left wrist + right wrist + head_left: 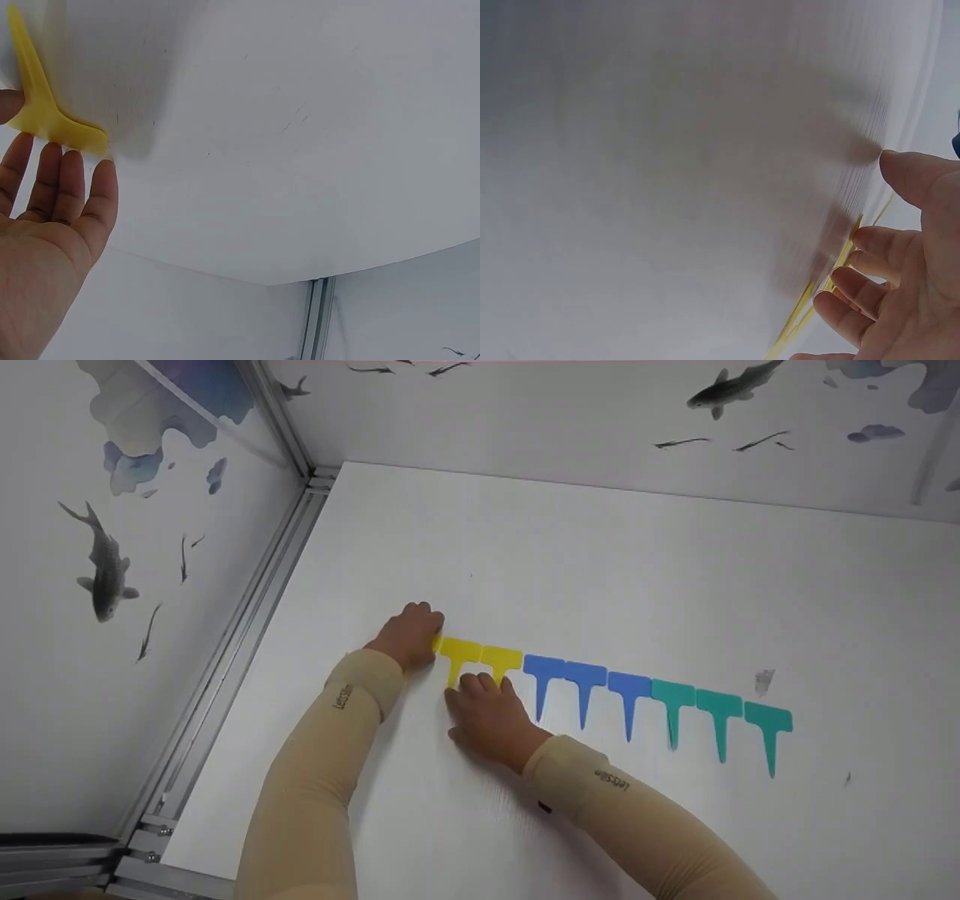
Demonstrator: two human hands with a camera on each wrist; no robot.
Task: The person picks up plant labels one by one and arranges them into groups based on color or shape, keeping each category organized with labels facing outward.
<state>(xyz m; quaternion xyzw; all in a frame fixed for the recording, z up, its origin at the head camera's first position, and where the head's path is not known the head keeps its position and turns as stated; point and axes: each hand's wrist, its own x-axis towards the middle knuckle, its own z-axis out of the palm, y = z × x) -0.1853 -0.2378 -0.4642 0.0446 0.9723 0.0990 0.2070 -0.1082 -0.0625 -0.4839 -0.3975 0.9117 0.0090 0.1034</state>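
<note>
My left hand (409,636) pinches a yellow T-shaped plant label (46,120) at the left end of a row on the white table; in the left wrist view the thumb is on one side, the fingertips along the label's wide head. Beside it lie two more yellow plant labels (460,649), then three blue plant labels (585,673) and three green plant labels (720,704), stems towards me. Over the stems of the two yellow ones, my right hand (495,721) rests with loosely bent fingers, fingertips touching them and the thumb on the table.
The white table (600,562) has a grey smudge (763,682) beyond the right end of the row. Metal rails (247,600) edge the table on the left. White panels printed with fish (107,562) stand at the left and back.
</note>
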